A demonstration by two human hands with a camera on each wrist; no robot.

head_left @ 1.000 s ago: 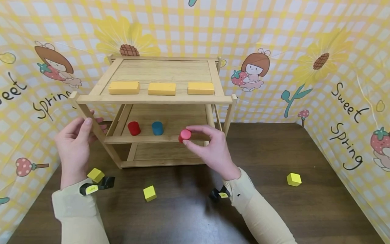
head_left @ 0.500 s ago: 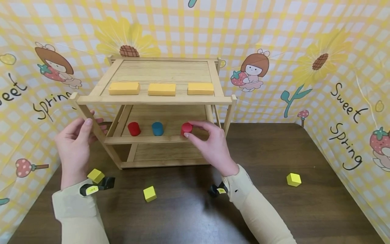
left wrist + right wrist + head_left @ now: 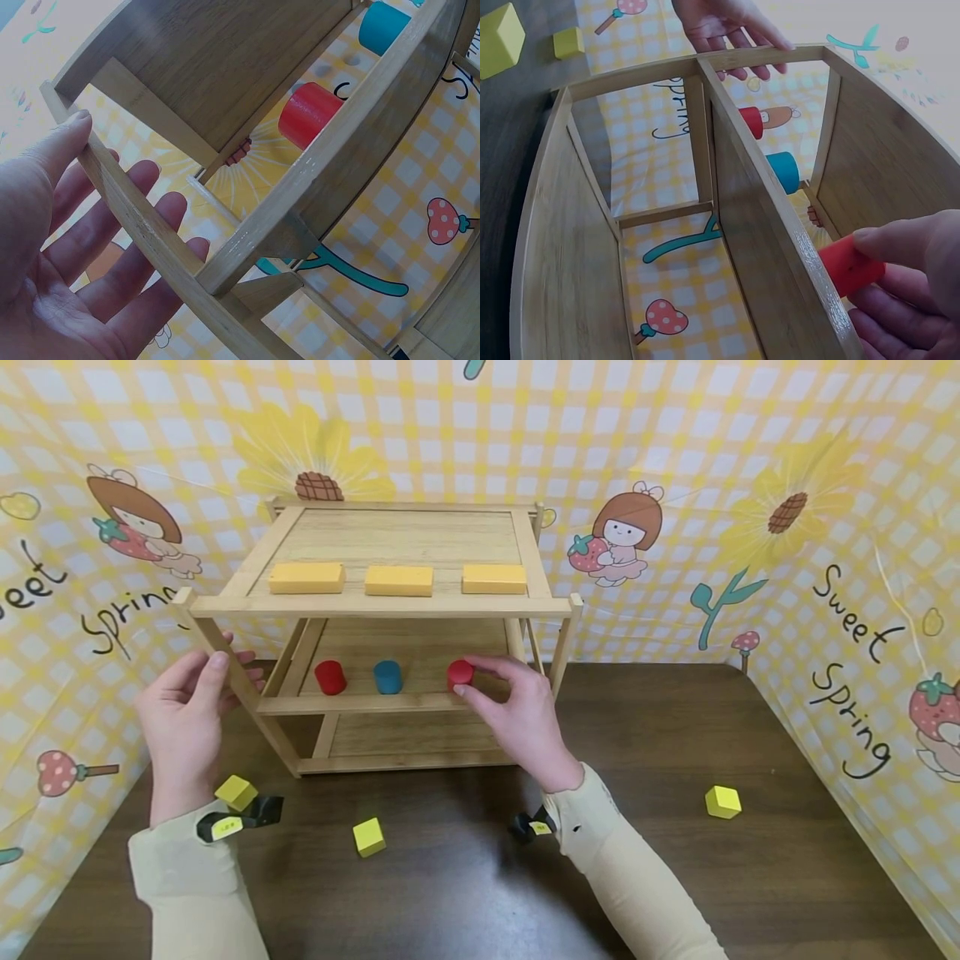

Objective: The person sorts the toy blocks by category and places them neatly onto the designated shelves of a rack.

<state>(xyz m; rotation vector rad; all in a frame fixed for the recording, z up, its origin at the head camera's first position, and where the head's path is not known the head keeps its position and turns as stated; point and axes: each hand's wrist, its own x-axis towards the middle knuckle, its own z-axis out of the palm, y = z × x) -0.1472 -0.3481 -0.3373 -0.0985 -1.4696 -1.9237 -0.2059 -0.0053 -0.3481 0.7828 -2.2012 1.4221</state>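
Right hand (image 3: 521, 714) pinching rightmost red cylinder (image 3: 458, 675) at middle shelf (image 3: 360, 703); left hand (image 3: 183, 706), loosely extended, touching rack post (image 3: 274, 735). Possible risk: uneven release toppling cylinder.

Yellow-and-white checked cloth (image 3: 450, 435) with printed flowers (image 3: 318, 483) lines 3 sides of a dark, glossy tabletop (image 3: 645, 735).
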